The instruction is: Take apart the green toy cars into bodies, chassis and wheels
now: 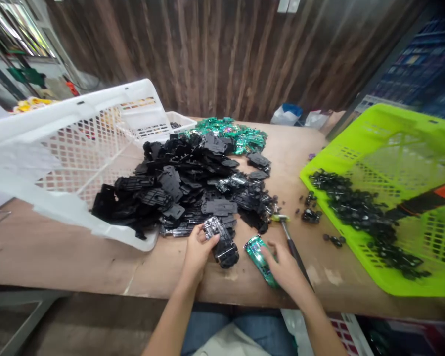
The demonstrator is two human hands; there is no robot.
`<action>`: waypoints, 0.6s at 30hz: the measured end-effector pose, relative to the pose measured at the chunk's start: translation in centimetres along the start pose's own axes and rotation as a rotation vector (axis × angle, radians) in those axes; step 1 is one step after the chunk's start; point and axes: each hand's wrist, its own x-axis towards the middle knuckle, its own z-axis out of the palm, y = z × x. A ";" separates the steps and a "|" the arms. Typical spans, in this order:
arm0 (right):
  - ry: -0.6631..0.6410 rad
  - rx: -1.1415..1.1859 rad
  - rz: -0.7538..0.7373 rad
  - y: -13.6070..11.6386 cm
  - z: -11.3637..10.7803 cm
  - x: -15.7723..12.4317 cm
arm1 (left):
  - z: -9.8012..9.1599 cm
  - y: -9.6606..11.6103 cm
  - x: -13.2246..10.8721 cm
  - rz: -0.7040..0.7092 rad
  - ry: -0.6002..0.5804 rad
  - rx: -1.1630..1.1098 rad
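Two hands meet at the six o'clock edge of the pile [185, 188]. The left hand [198, 252] pinches a black chassis [222, 244] by its end. At its three o'clock, the right hand [285, 269] curls fingers onto a green shell [257, 253], grip unclear. Probably best to hold both by their sides, level and aligned.

Desk [59, 257]: bare brown board, scuffed.
Centre: heap of black plates [185, 193], green parts [233, 133] behind.
Upper left: white crate [59, 128], tipped on its side.
Right: lime basket [378, 118], loose black wheels [311, 207] beside it.
Lower centre: black plate [224, 249], green shell [255, 249], black-handled tool [292, 247].
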 end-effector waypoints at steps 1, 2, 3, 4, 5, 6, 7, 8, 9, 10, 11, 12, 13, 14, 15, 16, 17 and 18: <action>-0.002 -0.051 -0.036 -0.3 0.0 -0.6 | 0.0 -0.1 -0.2 -0.002 -0.008 0.004; 0.003 -0.095 -0.064 -0.6 0.0 -1.1 | 0.1 -0.2 -0.5 -0.008 -0.024 0.004; 0.016 -0.121 -0.069 -1.0 0.0 -1.6 | 0.1 -0.4 -0.7 -0.021 -0.048 0.004; 0.032 -0.115 -0.053 -1.4 -0.1 -2.0 | 0.2 -0.6 -0.9 -0.040 -0.078 0.004; 0.053 -0.081 -0.031 -1.8 -0.2 -2.3 | 0.4 -0.9 -1.1 -0.058 -0.114 0.003; 0.066 -0.028 -0.019 -2.3 -0.2 -2.7 | 0.6 -1.2 -1.4 -0.073 -0.153 0.000; 0.065 0.031 -0.024 -2.8 -0.3 -2.9 | 1.0 -1.6 -1.6 -0.082 -0.191 -0.003; 0.055 0.079 -0.041 -3.4 -0.3 -3.2 | 1.3 -2.0 -1.8 -0.084 -0.227 -0.007; 0.043 0.106 -0.065 -3.9 -0.2 -3.5 | 1.8 -2.5 -2.0 -0.084 -0.260 -0.011; 0.040 0.111 -0.084 -4.4 -0.1 -3.7 | 2.3 -2.9 -2.2 -0.084 -0.292 -0.015; 0.048 0.098 -0.090 -4.9 0.1 -3.9 | 2.7 -3.4 -2.4 -0.085 -0.319 -0.019; 0.059 0.076 -0.085 -5.2 0.3 -4.1 | 3.2 -3.7 -2.6 -0.086 -0.343 -0.025; 0.070 0.056 -0.076 -5.4 0.4 -4.2 | 3.5 -4.0 -2.8 -0.087 -0.363 -0.034; 0.075 0.042 -0.068 -5.5 0.5 -4.3 | 3.8 -4.3 -3.0 -0.088 -0.378 -0.045; 0.077 0.038 -0.058 -5.5 0.5 -4.4 | 4.1 -4.4 -3.1 -0.091 -0.388 -0.056; 0.081 0.048 -0.046 -5.4 0.4 -4.4 | 4.3 -4.5 -3.1 -0.094 -0.392 -0.066; 0.086 0.079 -0.036 -5.3 0.2 -4.4 | 4.4 -4.6 -3.2 -0.099 -0.393 -0.074; 0.093 0.141 -0.031 -5.2 -0.1 -4.4 | 4.4 -4.6 -3.2 -0.107 -0.389 -0.082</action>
